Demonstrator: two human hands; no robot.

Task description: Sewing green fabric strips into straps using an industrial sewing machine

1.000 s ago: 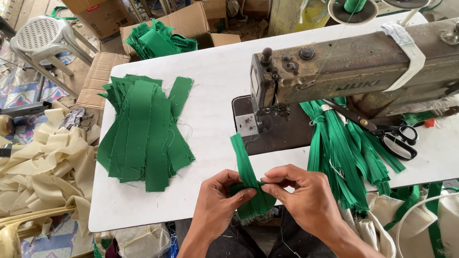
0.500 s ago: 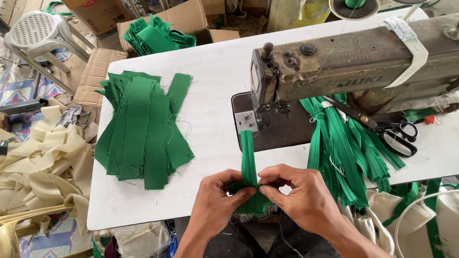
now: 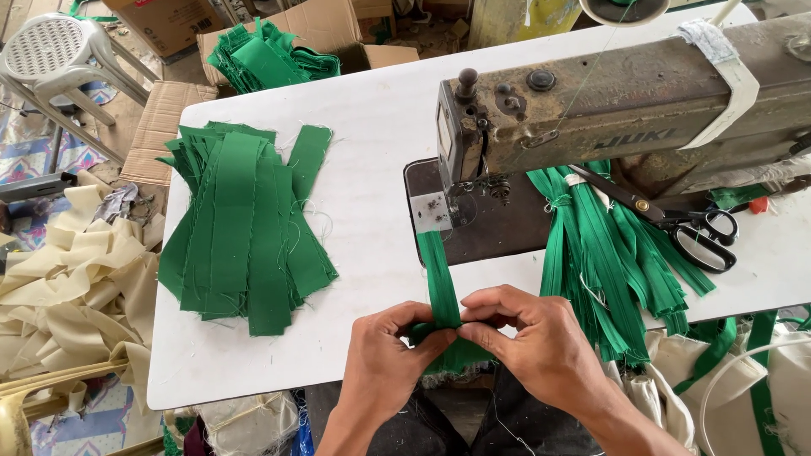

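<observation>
At the near edge of the desk point(image 3: 372, 101), the fingers point(image 3: 435, 336) of both hands are pinched shut on one green strip point(image 3: 439, 274) of woven cloth. The left hand point(image 3: 384, 359) grips it from the left with thumb and forefinger, and the right hand point(image 3: 532, 342) meets it from the right, fingertips touching over a fold in the fabric. From that pinch the strip runs straight up the desk to the foot of the sewing machine point(image 3: 608, 101), while its lower end hangs off the desk edge under the hands with a frayed hem.

A second ago the strip lay slanted, leaning off to the left of the needle; half a second ago it had swung nearly upright, and now it sits lined up squarely below the small metal plate point(image 3: 431, 211). The hands have kept their grip at the same spot all the while.

The machine is a worn, boxy metal body, brownish and scuffed, on a dark flat bed. To its right lies a bundle of narrow green straps point(image 3: 608, 245), glossy and ribbed, spilling over the desk edge, with black-handled scissors point(image 3: 693, 232) resting across them. Well to the left, a fanned stack of flat green cloth strips point(image 3: 245, 228) lies on the smooth white desk, loose threads at their edges. On the floor to the left is cream fabric point(image 3: 68, 279), crumpled in a heap.
</observation>
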